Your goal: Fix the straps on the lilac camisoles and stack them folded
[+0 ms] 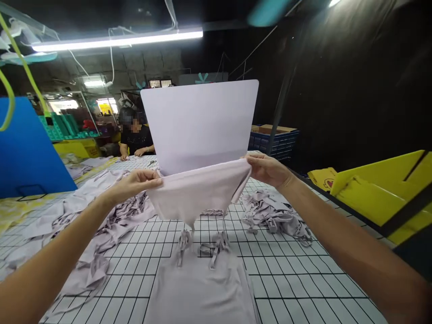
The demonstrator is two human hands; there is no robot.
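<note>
Here, both hands (143, 181) (266, 168) pinch the pale garment's (199, 189) edge, stretched between them.

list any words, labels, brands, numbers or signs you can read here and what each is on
No text can be read.
Yellow box: a small red mark and what may be print, too small and blurred to read.
White board, blue board and cloth: no text shows on any of them.
</note>
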